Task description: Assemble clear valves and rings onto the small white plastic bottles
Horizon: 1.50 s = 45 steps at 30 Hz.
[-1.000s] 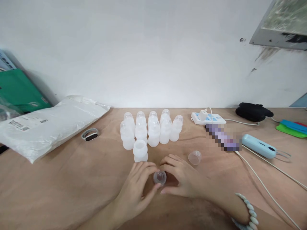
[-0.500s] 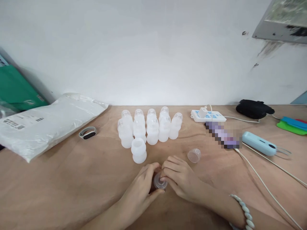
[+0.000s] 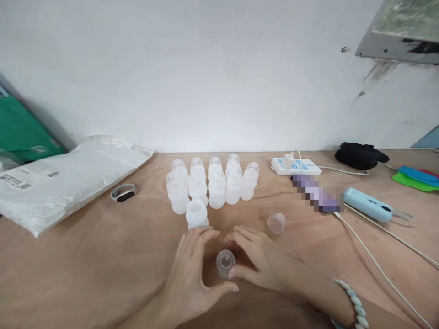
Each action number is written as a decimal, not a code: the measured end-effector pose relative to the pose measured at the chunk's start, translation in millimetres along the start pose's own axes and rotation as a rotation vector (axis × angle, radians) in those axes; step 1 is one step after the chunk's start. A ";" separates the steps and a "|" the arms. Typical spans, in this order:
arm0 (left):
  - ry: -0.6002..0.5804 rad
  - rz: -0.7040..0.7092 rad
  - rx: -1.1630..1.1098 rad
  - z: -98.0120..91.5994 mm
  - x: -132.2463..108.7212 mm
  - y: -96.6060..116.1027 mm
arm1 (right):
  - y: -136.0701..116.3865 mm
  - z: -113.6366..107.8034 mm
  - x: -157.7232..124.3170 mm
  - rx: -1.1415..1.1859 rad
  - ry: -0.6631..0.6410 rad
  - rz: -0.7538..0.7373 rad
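A clear round piece (image 3: 222, 270), with a teat-like tip in its middle, lies between my hands, low in the head view. My right hand (image 3: 255, 256) curves round its right side, the thumb at its near edge and the fingers behind it. To the left, my left hand (image 3: 187, 265) is open, thumb and fingers spread apart around the piece without touching it. An uncapped milky-white small bottle (image 3: 196, 218) stands just behind my left fingers, its lower part hidden. A clear dome cap (image 3: 276, 223) rests on the table beyond my right hand.
Several white bottles with clear dome caps (image 3: 216, 189) stand in rows farther back. A white plastic parcel (image 3: 78, 178) and a wristband (image 3: 124, 193) lie left. On the right are a power strip (image 3: 310, 167), a phone (image 3: 315, 194), a light-blue device (image 3: 367, 204) and trailing cables.
My left hand has opened and drawn left off the clear piece. My right fingers have moved from its centre to its side, uncovering its middle. The view has shifted slightly.
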<state>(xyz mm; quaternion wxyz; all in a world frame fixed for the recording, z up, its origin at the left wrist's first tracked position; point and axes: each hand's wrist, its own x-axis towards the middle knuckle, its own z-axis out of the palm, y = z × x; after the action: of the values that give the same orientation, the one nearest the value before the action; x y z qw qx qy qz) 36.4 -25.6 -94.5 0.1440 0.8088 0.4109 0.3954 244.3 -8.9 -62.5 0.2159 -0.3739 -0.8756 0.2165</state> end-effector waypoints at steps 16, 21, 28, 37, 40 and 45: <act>-0.053 -0.303 0.089 -7.9 23.4 -23.5 | -0.5 -14.9 -5.1 0.190 0.359 -0.113; -0.201 -0.153 0.098 -10.8 22.3 -10.3 | -0.2 -30.5 -7.7 0.159 0.387 -0.145; -0.213 -0.238 -0.111 -10.8 21.0 -9.8 | 12.1 -32.3 -3.1 0.191 0.378 -0.117; -0.238 -0.221 -0.113 -10.1 17.5 -11.0 | 20.0 -28.3 -2.9 0.188 0.269 -0.093; -0.205 -0.298 -0.141 -9.8 14.9 -11.9 | 22.0 -27.4 -2.4 0.182 0.279 -0.110; -0.239 -0.384 -0.366 -11.3 17.6 -15.9 | 26.7 -28.7 -1.3 0.229 0.288 -0.131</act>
<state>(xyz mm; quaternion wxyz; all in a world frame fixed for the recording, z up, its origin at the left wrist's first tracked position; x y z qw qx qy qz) 25.2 -3.0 -87.0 0.4072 0.7178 0.4582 0.3303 275.6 13.1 -53.9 0.3937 -0.3163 -0.8278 0.2443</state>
